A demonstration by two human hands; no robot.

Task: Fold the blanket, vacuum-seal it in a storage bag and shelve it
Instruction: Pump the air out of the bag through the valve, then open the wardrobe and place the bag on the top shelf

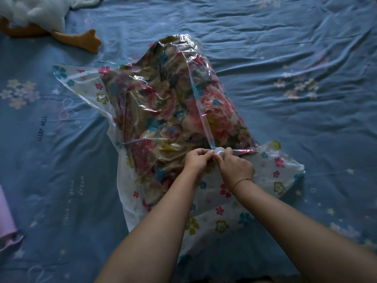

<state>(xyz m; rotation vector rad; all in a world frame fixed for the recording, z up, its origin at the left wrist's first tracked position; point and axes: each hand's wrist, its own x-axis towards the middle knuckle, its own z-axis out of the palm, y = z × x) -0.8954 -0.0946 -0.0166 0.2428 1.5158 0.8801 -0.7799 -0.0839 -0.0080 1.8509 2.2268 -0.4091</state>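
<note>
Rumpled blue bedsheet point(285, 48), bagged blanket point(163, 111), plush duck point(47, 15)

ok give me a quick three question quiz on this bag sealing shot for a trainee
1. True or false: the floral blanket is already inside the storage bag.
2. The left hand and right hand both grip: A) the white valve B) the bag's far end C) nothing.
3. Fill in: the bag lies on a ____ bed sheet.
Key: 1 true; 2 A; 3 blue.
</note>
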